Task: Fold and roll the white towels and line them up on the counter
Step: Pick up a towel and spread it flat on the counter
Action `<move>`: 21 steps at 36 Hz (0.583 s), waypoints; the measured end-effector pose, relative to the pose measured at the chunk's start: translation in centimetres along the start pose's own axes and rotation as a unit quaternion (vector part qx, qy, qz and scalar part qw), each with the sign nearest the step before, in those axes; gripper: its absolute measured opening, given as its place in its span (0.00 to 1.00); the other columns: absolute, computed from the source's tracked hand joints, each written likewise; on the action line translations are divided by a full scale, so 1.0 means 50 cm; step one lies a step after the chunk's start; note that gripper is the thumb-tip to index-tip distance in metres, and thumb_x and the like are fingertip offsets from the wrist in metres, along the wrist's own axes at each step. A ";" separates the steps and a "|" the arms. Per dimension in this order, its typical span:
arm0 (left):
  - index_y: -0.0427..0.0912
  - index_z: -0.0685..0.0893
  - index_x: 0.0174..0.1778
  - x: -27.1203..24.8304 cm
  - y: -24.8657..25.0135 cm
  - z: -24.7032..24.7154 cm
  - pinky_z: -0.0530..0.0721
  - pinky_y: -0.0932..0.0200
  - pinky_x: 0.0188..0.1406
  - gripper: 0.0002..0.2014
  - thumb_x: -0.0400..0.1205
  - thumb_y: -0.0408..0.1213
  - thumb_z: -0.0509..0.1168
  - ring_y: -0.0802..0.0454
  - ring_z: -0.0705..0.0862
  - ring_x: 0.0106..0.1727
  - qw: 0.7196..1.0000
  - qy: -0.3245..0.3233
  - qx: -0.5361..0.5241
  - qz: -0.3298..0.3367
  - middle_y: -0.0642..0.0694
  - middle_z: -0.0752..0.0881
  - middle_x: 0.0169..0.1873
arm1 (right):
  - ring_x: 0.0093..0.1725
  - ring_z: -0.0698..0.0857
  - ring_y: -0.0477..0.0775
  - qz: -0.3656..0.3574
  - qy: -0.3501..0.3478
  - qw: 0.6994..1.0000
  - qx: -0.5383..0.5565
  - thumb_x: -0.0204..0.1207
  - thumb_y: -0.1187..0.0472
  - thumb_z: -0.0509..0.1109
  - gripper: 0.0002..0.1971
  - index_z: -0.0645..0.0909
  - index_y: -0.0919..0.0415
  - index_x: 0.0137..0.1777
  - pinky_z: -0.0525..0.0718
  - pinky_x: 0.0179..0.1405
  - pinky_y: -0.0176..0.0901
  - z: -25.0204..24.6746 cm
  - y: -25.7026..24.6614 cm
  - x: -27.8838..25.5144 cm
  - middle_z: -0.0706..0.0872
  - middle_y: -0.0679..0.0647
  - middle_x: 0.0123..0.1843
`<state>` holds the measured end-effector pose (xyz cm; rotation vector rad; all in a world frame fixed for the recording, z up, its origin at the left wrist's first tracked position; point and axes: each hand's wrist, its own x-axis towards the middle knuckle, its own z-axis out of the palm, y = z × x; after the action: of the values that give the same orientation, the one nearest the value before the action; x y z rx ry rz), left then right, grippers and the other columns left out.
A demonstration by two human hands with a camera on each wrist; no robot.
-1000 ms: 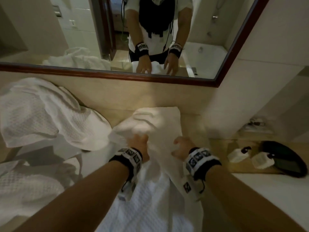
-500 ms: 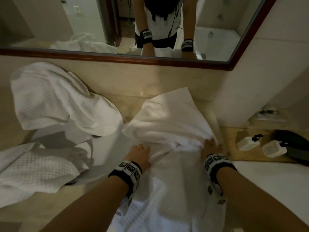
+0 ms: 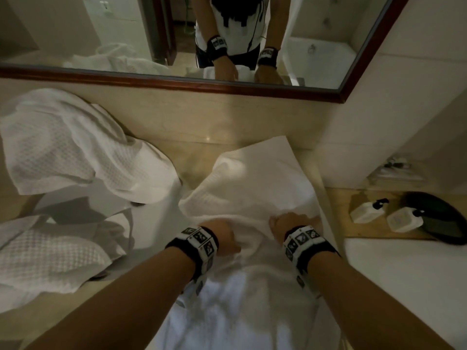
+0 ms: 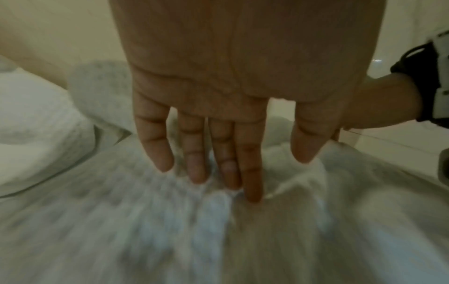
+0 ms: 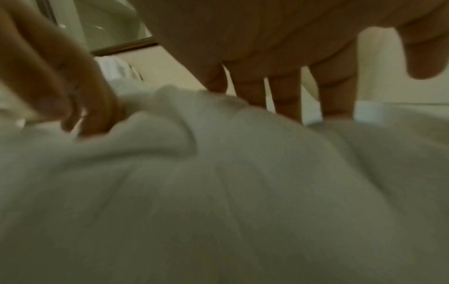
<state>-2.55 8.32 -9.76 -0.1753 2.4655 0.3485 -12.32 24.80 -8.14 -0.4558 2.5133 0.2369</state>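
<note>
Head view: the white towel (image 3: 255, 178) lies lengthwise on the beige worktop (image 3: 194, 152), its far end up against the wall below the mirror (image 3: 364, 72), its near part running toward the person. Only this view shows the crumpled towels (image 3: 63, 147) well apart to the left, plus two small pump bottles (image 3: 366, 210) and a dark tray (image 3: 437, 218) at the right.
Left wrist view: only here is the left palm seen from below; the cloth is blurred.
Right wrist view: shows the bunched fold between both hands, and the left fingers (image 5: 97, 107) digging into it.
Left hand: the left hand (image 3: 222, 236) is spread, fingers straight and slightly apart, tips pressing down into the towel's ridge; it grips nothing.
Right hand: the right hand (image 3: 288, 223) is also extended, fingers straight and pointing down onto the fold's far edge, thumb held off to the side; nothing is pinched.
Towel position: middle of the worktop, a raised fold crossing it under both hands.
</note>
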 end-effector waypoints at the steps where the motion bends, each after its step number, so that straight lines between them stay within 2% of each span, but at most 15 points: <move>1: 0.47 0.83 0.65 -0.003 0.000 -0.009 0.76 0.51 0.67 0.23 0.81 0.57 0.60 0.45 0.79 0.64 1.000 -0.002 -0.005 0.007 0.46 0.82 0.63 | 0.71 0.73 0.62 -0.020 0.002 0.999 -0.028 0.86 0.51 0.50 0.20 0.74 0.52 0.71 0.63 0.74 0.69 -0.005 0.003 -0.004 0.75 0.56 0.73; 2: 0.47 0.85 0.61 -0.006 0.000 -0.022 0.78 0.51 0.65 0.21 0.81 0.56 0.59 0.45 0.80 0.61 1.000 0.018 -0.012 0.014 0.47 0.84 0.59 | 0.69 0.75 0.62 -0.043 0.009 0.998 -0.035 0.85 0.55 0.53 0.17 0.75 0.52 0.70 0.69 0.71 0.67 -0.007 0.006 -0.003 0.75 0.56 0.72; 3: 0.46 0.86 0.53 -0.009 -0.003 -0.035 0.80 0.53 0.58 0.18 0.81 0.54 0.59 0.46 0.82 0.54 0.998 0.059 -0.021 0.019 0.47 0.85 0.50 | 0.68 0.75 0.62 -0.054 0.005 0.998 -0.039 0.84 0.57 0.55 0.17 0.73 0.52 0.71 0.73 0.69 0.64 -0.008 0.005 0.000 0.74 0.57 0.73; 5: 0.44 0.82 0.38 -0.008 -0.018 -0.062 0.78 0.56 0.42 0.16 0.81 0.51 0.58 0.48 0.79 0.40 0.983 0.175 -0.060 0.012 0.50 0.80 0.34 | 0.71 0.70 0.66 -0.055 0.029 0.998 -0.005 0.82 0.55 0.58 0.22 0.65 0.52 0.75 0.74 0.68 0.64 -0.015 -0.009 0.018 0.64 0.58 0.77; 6: 0.45 0.79 0.36 -0.004 -0.031 -0.072 0.75 0.57 0.39 0.13 0.80 0.49 0.59 0.49 0.78 0.38 0.968 0.235 -0.083 0.004 0.51 0.78 0.32 | 0.74 0.66 0.67 -0.061 0.038 0.997 0.032 0.81 0.53 0.60 0.24 0.62 0.48 0.76 0.72 0.69 0.65 -0.015 -0.022 0.033 0.59 0.56 0.80; 8: 0.46 0.79 0.43 0.008 -0.064 -0.090 0.74 0.56 0.42 0.06 0.80 0.43 0.59 0.46 0.79 0.45 0.942 0.316 -0.107 -0.021 0.49 0.81 0.40 | 0.80 0.55 0.68 -0.068 0.016 0.995 0.069 0.80 0.48 0.59 0.29 0.54 0.39 0.79 0.64 0.75 0.69 -0.017 -0.049 0.056 0.46 0.47 0.84; 9: 0.45 0.79 0.50 0.016 -0.082 -0.097 0.76 0.53 0.47 0.06 0.81 0.39 0.59 0.44 0.80 0.50 0.939 0.320 -0.115 -0.044 0.46 0.82 0.47 | 0.83 0.49 0.66 -0.076 -0.010 0.995 0.057 0.80 0.44 0.56 0.30 0.50 0.37 0.80 0.57 0.77 0.70 -0.004 -0.057 0.072 0.42 0.44 0.85; 11: 0.40 0.77 0.61 0.030 -0.122 -0.106 0.78 0.48 0.56 0.11 0.83 0.33 0.58 0.38 0.80 0.59 0.948 0.263 -0.133 -0.118 0.39 0.82 0.58 | 0.84 0.41 0.61 -0.071 -0.052 0.996 0.011 0.76 0.34 0.46 0.34 0.40 0.37 0.81 0.49 0.78 0.74 0.034 -0.054 0.105 0.37 0.43 0.84; 13: 0.37 0.77 0.65 0.045 -0.162 -0.106 0.78 0.49 0.61 0.13 0.86 0.32 0.56 0.37 0.81 0.63 0.961 0.186 -0.111 -0.171 0.37 0.82 0.62 | 0.84 0.39 0.63 -0.043 -0.052 0.998 0.011 0.64 0.27 0.40 0.42 0.31 0.33 0.79 0.50 0.73 0.80 0.073 -0.034 0.147 0.31 0.41 0.83; 17: 0.39 0.80 0.65 0.067 -0.201 -0.100 0.78 0.53 0.60 0.13 0.85 0.34 0.59 0.39 0.81 0.62 0.971 0.103 -0.119 -0.179 0.37 0.83 0.62 | 0.83 0.38 0.69 -0.030 -0.050 0.998 0.010 0.62 0.27 0.44 0.46 0.26 0.34 0.77 0.51 0.72 0.80 0.082 -0.025 0.164 0.26 0.42 0.82; 21: 0.39 0.73 0.69 0.080 -0.198 -0.097 0.81 0.48 0.61 0.21 0.81 0.41 0.66 0.37 0.81 0.63 0.967 0.077 -0.166 -0.180 0.36 0.79 0.65 | 0.81 0.36 0.73 0.001 -0.057 0.998 0.010 0.60 0.23 0.47 0.50 0.25 0.37 0.78 0.50 0.71 0.82 0.072 -0.055 0.168 0.25 0.46 0.82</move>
<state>-6.43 -2.70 -10.56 -0.8063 2.4418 0.6018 -16.03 20.96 -16.04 -0.4187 2.4024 0.2314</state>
